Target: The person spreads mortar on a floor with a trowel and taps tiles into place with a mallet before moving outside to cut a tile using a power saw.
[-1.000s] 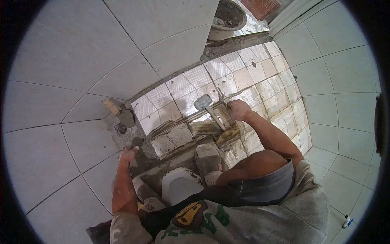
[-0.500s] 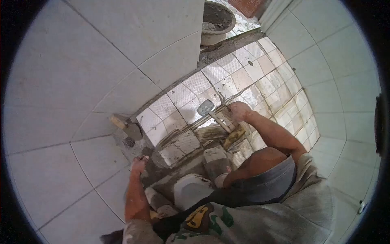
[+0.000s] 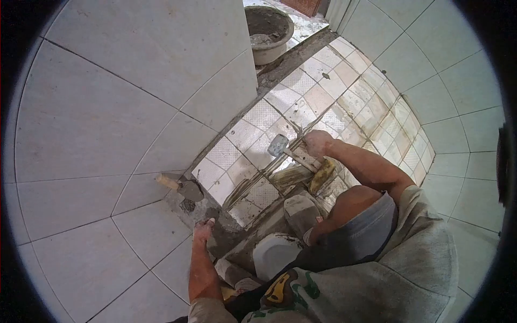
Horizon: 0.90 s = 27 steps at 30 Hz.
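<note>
My right hand [image 3: 318,144] is closed in a fist low over the tiled floor [image 3: 280,99], beside the handle of a rubber mallet [image 3: 278,145] with a pale grey head. What the fist holds, if anything, is hidden. At the lower left, my left hand [image 3: 203,230] has its fingers pressed together above wet grey mortar [image 3: 226,242] by the wall; I cannot make out anything in it. Just beyond it lies a trowel [image 3: 189,190] with a wooden handle. A yellowish, dirty sponge [image 3: 323,176] rests near the mallet's handle end.
Tiled walls [image 3: 134,54] close in on the left and right [image 3: 447,70]. A round tub [image 3: 267,33] of mortar stands past the doorway sill. Dark mortar smears cross the floor tiles. Between my feet is a white rounded basin-like object [image 3: 277,255].
The camera view has shifted, so the scene sits differently in the frame. Both hands keep nearly the same places relative to the mallet, trowel and floor.
</note>
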### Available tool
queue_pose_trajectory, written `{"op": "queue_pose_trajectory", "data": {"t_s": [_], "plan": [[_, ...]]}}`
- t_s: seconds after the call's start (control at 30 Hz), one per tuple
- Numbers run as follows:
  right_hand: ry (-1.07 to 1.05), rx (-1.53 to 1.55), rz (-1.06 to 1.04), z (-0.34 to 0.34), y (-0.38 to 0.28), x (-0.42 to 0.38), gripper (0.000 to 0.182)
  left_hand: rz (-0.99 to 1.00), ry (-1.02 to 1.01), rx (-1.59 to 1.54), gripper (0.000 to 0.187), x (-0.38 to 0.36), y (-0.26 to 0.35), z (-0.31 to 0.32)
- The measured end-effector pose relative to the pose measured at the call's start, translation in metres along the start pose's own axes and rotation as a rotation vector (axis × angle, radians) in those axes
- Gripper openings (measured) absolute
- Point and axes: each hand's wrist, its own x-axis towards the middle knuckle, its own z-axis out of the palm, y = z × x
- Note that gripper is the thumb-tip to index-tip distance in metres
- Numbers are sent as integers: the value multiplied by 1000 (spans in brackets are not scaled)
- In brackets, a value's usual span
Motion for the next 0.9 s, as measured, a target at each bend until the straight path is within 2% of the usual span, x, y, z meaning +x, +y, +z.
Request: {"op": "queue_pose_trajectory", "data": {"t_s": [0.03,0.07,0.13,0.17,0.23,0.37,0.43,0.47,0.53,0.63,0.73,0.83,0.9], "plan": [[2,-5,9,2,1,2,23,12,2,126,43,14,-18,4],[-15,2,5,7,3,6,22,21,-5,121,43,19,-29,7],[-35,0,16,6,3,6,22,6,-35,-223,43,17,-25,13],[-47,-8,18,6,1,6,22,15,-45,-228,43,16,-23,15],[-58,-14,22,11,1,9,22,-15,-37,-74,42,-23,27,-8],[-37,9,14,2,-6,0,23,14,-64,13,41,-3,0,-2],[-57,7,23,2,-6,0,25,-19,-28,-288,40,13,-22,13],[-56,5,24,2,-5,1,25,-17,-28,-290,40,16,-27,13],[-103,15,44,4,-2,3,25,2,-47,-105,40,10,-14,4],[-80,5,31,5,-1,3,24,-23,-56,-13,41,-1,8,-4],[22,-2,-37,12,2,3,19,52,-10,59,38,11,-6,1],[20,24,-24,6,-1,-2,19,85,-15,39,37,-6,15,-5],[-10,14,-10,10,1,4,21,92,-19,36,39,10,-3,0]]}}
